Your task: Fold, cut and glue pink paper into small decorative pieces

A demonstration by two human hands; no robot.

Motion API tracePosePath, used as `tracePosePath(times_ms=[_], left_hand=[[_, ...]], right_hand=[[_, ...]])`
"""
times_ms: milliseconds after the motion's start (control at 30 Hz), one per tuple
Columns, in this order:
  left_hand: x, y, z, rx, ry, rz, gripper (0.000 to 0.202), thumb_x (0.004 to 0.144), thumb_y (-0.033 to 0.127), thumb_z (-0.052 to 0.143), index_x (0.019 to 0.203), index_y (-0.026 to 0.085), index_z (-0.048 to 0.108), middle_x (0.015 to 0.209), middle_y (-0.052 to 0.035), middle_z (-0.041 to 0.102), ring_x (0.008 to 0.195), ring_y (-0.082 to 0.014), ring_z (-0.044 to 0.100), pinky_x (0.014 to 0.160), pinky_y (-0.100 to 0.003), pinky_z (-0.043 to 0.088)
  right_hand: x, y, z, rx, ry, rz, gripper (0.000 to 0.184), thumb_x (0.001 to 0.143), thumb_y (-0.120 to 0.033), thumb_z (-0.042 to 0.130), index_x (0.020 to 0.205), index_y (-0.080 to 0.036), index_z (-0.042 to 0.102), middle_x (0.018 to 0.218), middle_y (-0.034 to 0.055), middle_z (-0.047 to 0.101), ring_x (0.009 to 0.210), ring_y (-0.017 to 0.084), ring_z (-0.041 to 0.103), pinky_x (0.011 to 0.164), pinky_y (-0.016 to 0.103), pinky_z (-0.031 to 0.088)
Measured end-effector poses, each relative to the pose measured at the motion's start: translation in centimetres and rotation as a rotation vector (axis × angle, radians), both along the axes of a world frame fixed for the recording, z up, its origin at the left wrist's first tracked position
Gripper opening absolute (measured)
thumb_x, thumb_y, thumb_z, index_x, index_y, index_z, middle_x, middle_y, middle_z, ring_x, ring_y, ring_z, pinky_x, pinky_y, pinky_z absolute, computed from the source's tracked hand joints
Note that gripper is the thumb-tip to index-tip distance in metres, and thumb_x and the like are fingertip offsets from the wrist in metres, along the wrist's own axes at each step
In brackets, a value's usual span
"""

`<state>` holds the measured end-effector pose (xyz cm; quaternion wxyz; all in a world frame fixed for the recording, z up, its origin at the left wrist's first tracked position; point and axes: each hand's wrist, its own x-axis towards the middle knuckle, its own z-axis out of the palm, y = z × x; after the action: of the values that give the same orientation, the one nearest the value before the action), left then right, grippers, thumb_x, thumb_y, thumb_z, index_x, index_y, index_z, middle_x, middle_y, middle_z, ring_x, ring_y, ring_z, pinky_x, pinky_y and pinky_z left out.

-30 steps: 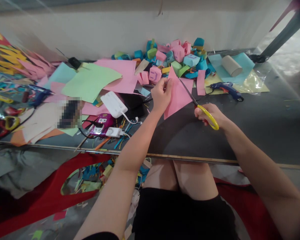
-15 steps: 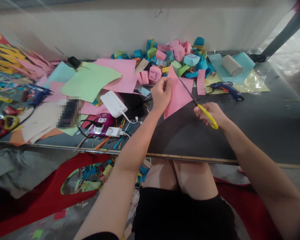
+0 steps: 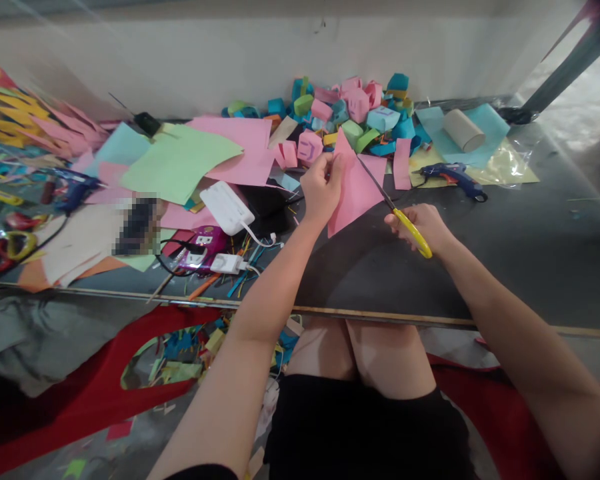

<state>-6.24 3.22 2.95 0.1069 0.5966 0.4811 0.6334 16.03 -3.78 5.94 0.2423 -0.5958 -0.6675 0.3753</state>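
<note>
My left hand (image 3: pixel 321 188) pinches the upper left edge of a pink paper sheet (image 3: pixel 353 193) and holds it up over the dark table (image 3: pixel 505 260). Yellow-handled scissors (image 3: pixel 397 213) are gripped in my right hand (image 3: pixel 423 227), to the right of the sheet. Their blades lie along the sheet's right edge and point up and to the left, towards my left hand.
A heap of folded coloured paper pieces (image 3: pixel 350 110) lies against the wall behind the sheet. Loose pink, green and blue sheets (image 3: pixel 180 160), a white power adapter (image 3: pixel 227 208) and cables cover the left. A blue glue gun (image 3: pixel 455 177) and a cardboard roll (image 3: pixel 463 130) lie at the right.
My right hand and the scissors have shifted slightly left and up along the sheet's edge. My left hand and the pink sheet have barely moved.
</note>
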Motion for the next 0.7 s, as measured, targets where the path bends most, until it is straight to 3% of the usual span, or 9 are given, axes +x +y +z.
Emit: tracePosePath(times_ms=[233,700], left_hand=[[0.10,-0.46,0.56,-0.015,-0.020,0.000,0.055,0.094,0.074,0.047,0.080,0.022,0.061,0.062,0.0016,0.051,0.064,-0.0147,0.055,0.069,-0.030,0.046],[0.68,-0.62,0.43,-0.019,-0.031,-0.044,0.062,0.088,0.083,0.044,0.076,0.024,0.061,0.059,0.0009,0.052,0.057,-0.0140,0.046,0.060,-0.034,0.038]], right_hand=[[0.22,0.48,-0.76,0.136,-0.075,0.029,0.071,0.072,-0.086,0.063,0.057,-0.016,0.066,0.047,0.0048,0.057,0.044,0.013,0.053,0.042,0.026,0.038],[0.18,0.12,-0.09,0.110,0.023,0.078,0.067,0.067,-0.086,0.070,0.062,-0.020,0.056,0.047,-0.0033,0.038,0.047,0.012,0.042,0.044,0.027,0.025]])
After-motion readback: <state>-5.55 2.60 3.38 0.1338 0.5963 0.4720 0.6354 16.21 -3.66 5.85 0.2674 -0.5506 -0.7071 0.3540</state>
